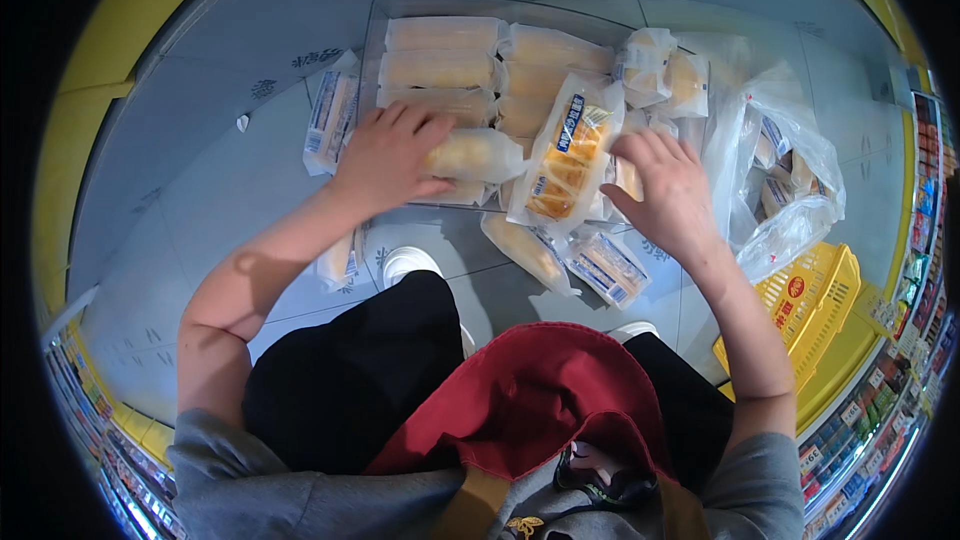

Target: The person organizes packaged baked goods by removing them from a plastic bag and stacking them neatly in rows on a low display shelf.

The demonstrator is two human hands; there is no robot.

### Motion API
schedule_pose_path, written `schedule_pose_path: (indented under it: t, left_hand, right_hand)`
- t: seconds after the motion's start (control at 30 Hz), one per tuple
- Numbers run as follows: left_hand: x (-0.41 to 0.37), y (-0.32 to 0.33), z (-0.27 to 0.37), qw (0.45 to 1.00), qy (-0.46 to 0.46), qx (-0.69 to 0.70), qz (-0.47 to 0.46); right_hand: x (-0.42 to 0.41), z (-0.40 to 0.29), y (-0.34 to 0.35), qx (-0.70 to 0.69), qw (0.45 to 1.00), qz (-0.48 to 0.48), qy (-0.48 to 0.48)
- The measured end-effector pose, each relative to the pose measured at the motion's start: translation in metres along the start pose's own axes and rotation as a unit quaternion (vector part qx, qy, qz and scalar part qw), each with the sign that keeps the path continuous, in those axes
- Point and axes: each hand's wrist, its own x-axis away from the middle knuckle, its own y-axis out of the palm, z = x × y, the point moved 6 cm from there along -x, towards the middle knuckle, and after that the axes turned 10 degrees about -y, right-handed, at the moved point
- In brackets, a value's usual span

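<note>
My left hand [396,159] is around the left end of a wrapped bread roll [480,155], with fingers on its far side and thumb on its near side. The roll is over a clear plastic bin [439,6] holding rows of similar wrapped rolls [442,34]. A larger-looking wrapped bread [568,157], golden with pale stripes and a blue label, lies slanted across the bin's contents. At its right edge is my right hand [664,184], thumb and fingers apart. Whether its fingertips touch the wrapper is unclear. More wrapped breads [651,67] are heaped in the bin's right end.
Right of the bin, an opened clear plastic bag [817,157] contains several packets. A yellow basket [814,315] stands nearer me. Loose packets lie on the tiled floor [217,240] left of the bin [330,116] and before my feet [607,266]. Stocked shelves [862,420] line the sides.
</note>
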Motion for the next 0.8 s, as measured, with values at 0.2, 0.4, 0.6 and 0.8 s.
schedule_pose_path:
  t: [0.2, 0.4, 0.6, 0.8]
  left_hand:
    - [-0.037, 0.0, -0.015, 0.987, -0.03, 0.077, -0.141]
    - [-0.016, 0.003, -0.014, 0.993, -0.03, 0.039, -0.11]
    - [0.004, -0.004, 0.01, 0.998, 0.008, 0.028, -0.051]
    - [-0.008, 0.0, 0.028, 0.996, 0.033, 0.075, -0.024]
  right_hand:
    - [-0.067, -0.001, 0.049, 0.073, 0.967, -0.065, -0.237]
    - [-0.027, 0.021, 0.054, 0.016, 0.981, -0.175, -0.087]
    - [0.006, 0.014, 0.06, 0.016, 0.998, -0.046, -0.034]
    - [0.0, -0.029, 0.068, 0.02, 0.999, 0.039, 0.003]
